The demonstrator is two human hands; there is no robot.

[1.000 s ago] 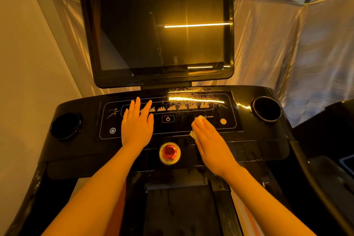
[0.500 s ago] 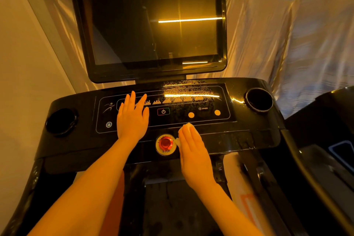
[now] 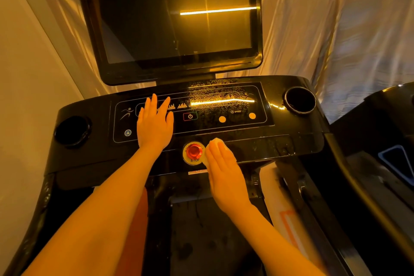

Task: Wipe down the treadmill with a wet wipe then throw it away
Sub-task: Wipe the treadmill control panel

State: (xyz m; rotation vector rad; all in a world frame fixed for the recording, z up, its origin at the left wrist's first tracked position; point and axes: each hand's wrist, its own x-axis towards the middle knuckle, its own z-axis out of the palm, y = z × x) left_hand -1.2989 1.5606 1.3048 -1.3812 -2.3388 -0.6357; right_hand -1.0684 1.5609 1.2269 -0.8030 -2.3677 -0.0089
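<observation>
Black gloss and amber light fill the frame as I am wiping the treadmill console [image 3: 291, 141] just below centre. I am pressing the wet wipe [image 3: 215, 141] flat under my right hand [image 3: 224, 170], fingers straight and together, so that only a white edge is showing past the fingertips and along the thumb side. The wipe is lying on the console's lower front band, just beside the red stop button [image 3: 194, 151] and seemingly touching its yellow collar. My left hand [image 3: 154, 125] is resting open on the left part of the control panel [image 3: 224, 119], fingers spread and holding nothing, apparently bracing me. Beads of moisture are catching the light across the upper right of the panel, between the power symbol [image 3: 190, 116] and the right cup holder [image 3: 300, 100], so that stretch looks already wetted. By my reading, the wiping step is under way and far from finished: the left side under my resting hand, the left cup holder [image 3: 72, 130] and the dark screen [image 3: 172, 13] in the upper centre are showing no such droplets. Next, I judge, comes working round the stop button with light pressure, without pushing it down. No bin is showing anywhere in view for the throwing away.
</observation>
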